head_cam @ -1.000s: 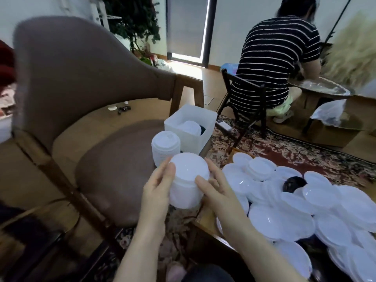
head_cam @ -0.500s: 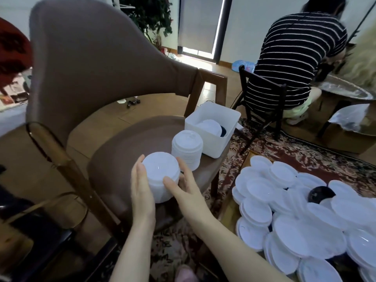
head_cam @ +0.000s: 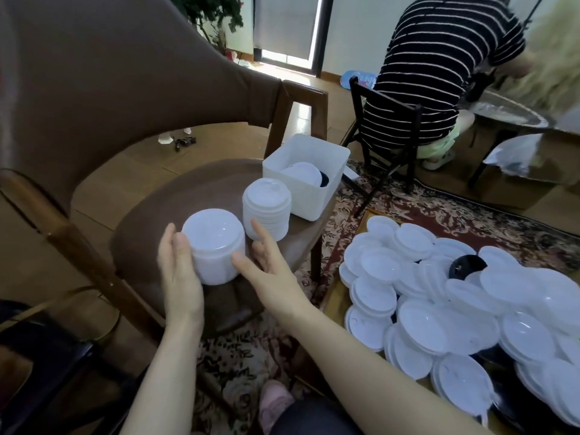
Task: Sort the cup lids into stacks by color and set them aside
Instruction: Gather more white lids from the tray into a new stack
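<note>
Currently the white stack (head_cam: 215, 246) stands on the chair seat (head_cam: 163, 215), near-left of a second stack (head_cam: 266, 211). Left hand (head_cam: 179, 271) and right hand (head_cam: 270, 265) flank it, fingers straight, spread. Thin plastic lids: light, slippery, liable to shear. Hold low, from both sides.

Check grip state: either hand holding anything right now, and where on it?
The stack of white lids on the chair seat sits between both hands: left hand flat against its left side, right hand thumb at its lower right. Fingers straight, no curled grip.
</note>
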`<state>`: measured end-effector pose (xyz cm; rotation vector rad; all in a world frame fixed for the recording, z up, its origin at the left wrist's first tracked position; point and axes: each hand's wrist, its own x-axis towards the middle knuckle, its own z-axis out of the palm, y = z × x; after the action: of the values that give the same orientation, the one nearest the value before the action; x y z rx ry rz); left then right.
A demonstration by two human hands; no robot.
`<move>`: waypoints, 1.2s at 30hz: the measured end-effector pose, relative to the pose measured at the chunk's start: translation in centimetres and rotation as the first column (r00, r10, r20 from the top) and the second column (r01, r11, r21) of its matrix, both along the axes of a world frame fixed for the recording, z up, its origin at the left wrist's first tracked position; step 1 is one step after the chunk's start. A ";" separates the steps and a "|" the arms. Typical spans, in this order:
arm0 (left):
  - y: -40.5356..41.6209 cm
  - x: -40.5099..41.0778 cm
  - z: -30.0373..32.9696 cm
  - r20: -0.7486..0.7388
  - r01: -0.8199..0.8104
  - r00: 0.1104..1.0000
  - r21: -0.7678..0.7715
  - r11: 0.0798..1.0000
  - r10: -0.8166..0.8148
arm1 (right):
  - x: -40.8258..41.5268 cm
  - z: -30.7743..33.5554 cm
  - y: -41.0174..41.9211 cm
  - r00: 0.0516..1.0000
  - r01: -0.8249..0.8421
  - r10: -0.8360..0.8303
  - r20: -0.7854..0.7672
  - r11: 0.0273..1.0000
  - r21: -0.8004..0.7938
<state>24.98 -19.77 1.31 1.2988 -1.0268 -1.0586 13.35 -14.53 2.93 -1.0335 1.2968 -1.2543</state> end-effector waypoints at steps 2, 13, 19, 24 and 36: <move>1.7 0.2 -0.1 0.160 -0.006 0.987 -0.003 1.000 0.006 | -0.7 0.3 1.5 0.999 0.014 -0.014 -0.035 1.000 -0.006; 12.1 -6.1 3.9 0.430 0.521 0.813 -0.234 0.821 -0.393 | -10.7 0.3 14.5 0.901 0.287 -0.306 -0.307 0.952 -0.104; 13.1 -13.1 5.7 0.528 0.711 0.647 -0.156 0.685 -0.551 | -18.5 -2.7 21.4 0.635 0.341 -0.339 -0.694 0.929 -0.142; 11.9 -18.0 2.9 0.664 0.793 0.375 0.131 0.595 -0.647 | -22.4 -6.2 21.9 0.345 0.167 -0.201 -0.917 0.974 -0.151; 10.9 -19.8 0.4 0.751 0.773 0.120 0.340 0.535 -0.649 | -22.6 -7.5 19.6 0.234 0.179 -0.260 -0.937 0.959 -0.222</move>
<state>5.16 -8.91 1.70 1.1409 -2.6784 -0.9711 -9.20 5.04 -4.53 -1.8749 2.4400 -0.7576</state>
